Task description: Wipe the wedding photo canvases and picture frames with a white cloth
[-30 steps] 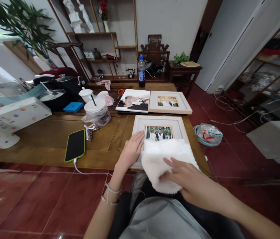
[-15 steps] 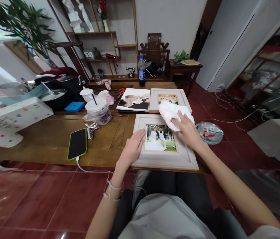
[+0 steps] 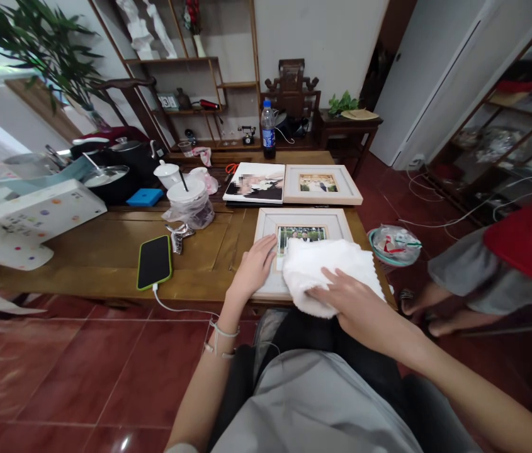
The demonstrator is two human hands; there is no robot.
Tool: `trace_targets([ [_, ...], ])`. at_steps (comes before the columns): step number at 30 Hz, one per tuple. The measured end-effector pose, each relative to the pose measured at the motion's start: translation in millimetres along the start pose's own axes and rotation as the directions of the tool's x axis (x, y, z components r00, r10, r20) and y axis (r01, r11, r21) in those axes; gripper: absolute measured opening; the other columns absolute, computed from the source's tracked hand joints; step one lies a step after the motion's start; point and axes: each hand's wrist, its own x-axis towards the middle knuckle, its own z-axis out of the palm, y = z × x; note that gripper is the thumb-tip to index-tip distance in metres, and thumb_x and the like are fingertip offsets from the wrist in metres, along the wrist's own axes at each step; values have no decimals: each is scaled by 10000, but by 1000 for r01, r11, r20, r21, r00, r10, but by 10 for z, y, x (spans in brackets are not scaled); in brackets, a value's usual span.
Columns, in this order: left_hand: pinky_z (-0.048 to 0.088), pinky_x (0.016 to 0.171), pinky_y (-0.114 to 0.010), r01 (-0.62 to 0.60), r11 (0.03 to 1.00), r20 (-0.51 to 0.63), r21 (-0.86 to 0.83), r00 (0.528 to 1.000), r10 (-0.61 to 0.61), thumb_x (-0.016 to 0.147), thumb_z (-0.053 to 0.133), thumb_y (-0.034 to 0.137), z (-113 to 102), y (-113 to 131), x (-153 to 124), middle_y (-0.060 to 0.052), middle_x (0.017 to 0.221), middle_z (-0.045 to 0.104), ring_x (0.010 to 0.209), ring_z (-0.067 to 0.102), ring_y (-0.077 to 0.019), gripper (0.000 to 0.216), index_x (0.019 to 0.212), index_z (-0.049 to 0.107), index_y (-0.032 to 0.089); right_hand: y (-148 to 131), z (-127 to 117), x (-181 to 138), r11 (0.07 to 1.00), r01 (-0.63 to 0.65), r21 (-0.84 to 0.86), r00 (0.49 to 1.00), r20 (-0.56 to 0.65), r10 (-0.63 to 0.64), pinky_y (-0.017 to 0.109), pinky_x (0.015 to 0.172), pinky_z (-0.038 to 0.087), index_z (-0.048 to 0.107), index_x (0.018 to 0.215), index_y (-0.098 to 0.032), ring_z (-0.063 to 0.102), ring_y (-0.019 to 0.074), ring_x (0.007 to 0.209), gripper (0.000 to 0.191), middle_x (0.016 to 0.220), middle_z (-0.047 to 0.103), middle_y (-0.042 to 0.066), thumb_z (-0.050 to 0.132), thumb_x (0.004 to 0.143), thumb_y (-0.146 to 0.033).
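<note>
A light wooden picture frame [image 3: 302,217] lies flat at the table's near edge, with a wedding photo [image 3: 294,234] inside it. My left hand [image 3: 254,267] rests on the frame's left side, its fingers stretched out and flat. Bunched in my right hand [image 3: 353,302] is a white towel [image 3: 325,259], pressed on the frame's lower right part. The towel hides the lower part of the photo and the near right corner. Behind this frame lie a second picture frame [image 3: 350,185] and a photo album [image 3: 256,182] with a wedding picture on its cover.
Left on the table [image 3: 105,258] are a charging phone [image 3: 155,262], a bagged drink cup [image 3: 191,204], a blue box [image 3: 145,197], a white box [image 3: 53,211] and dark pots [image 3: 126,157]. A bottle [image 3: 268,132] stands behind. At right, a bin [image 3: 395,245] and a person in red [image 3: 530,239].
My right hand has drawn the towel from the frame's far edge down to its near right side. My left hand stays on the frame. A person has come into view at right.
</note>
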Motion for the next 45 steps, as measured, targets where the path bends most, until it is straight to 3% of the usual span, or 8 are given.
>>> trace_targets([
  [6,346,1070,-469,-8,1000,-7,-8,1000,8,935,382,271,-3,-2,-11,-95,1380,484,1301,406,-225,384,1292,495,188,21,-103,-267,991,-44,123,998,50,38,412,1010,369,481,1317,-304,403,237,1285,747,1382,478,41,372,648,8],
  [10,351,1065,-470,-6,1000,-6,-9,1000,6,933,391,271,6,-17,-14,-101,1391,471,1310,395,-225,396,1309,477,184,304,-128,-123,994,-86,71,984,-148,96,403,957,413,438,1357,-222,514,261,1171,732,1303,546,94,372,659,-12],
  [13,352,1063,-468,-10,1000,4,-8,1000,10,933,388,267,6,-25,-12,-103,1391,470,1311,395,-227,394,1307,479,183,574,-195,118,983,-183,0,924,-342,172,424,912,439,450,1341,-164,545,303,1112,699,1269,561,133,387,661,-15],
  [18,347,1067,-465,-14,1000,13,-4,1000,14,939,368,260,-11,-12,-12,-96,1388,474,1313,391,-223,397,1320,463,194,951,-282,680,970,-225,-93,842,-519,146,517,1015,336,469,1305,-139,327,339,1317,687,1383,453,153,383,647,36],
  [21,346,1068,-462,-14,1000,11,-3,1000,14,941,364,264,-16,-6,-14,-97,1396,465,1316,387,-222,401,1326,455,200,1024,-212,1032,970,-147,-194,888,-457,43,572,1062,226,453,1317,-159,164,320,1385,744,1436,393,130,370,618,81],
  [26,342,1067,-475,6,1000,15,3,1000,-6,943,362,276,-2,-22,-13,-99,1422,430,1328,367,-231,419,1351,422,204,960,22,1349,954,-27,-300,972,-230,-44,631,1043,180,472,1311,-221,122,343,1388,805,1525,217,69,328,606,140],
  [32,341,1068,-474,3,1000,12,-1,1000,-3,942,366,281,11,-36,-12,-98,1410,445,1322,374,-232,411,1341,433,207,850,78,1197,957,24,-291,992,-111,-58,662,993,230,490,1303,-243,217,362,1355,764,1476,339,58,344,649,123],
  [45,353,1060,-479,0,1000,-7,-8,1000,0,930,375,249,0,-4,-9,-97,1385,473,1300,403,-235,397,1315,461,206,447,107,835,977,99,-187,993,-46,-110,614,1016,210,500,1293,-220,280,316,1336,688,1439,401,84,389,672,55],
])
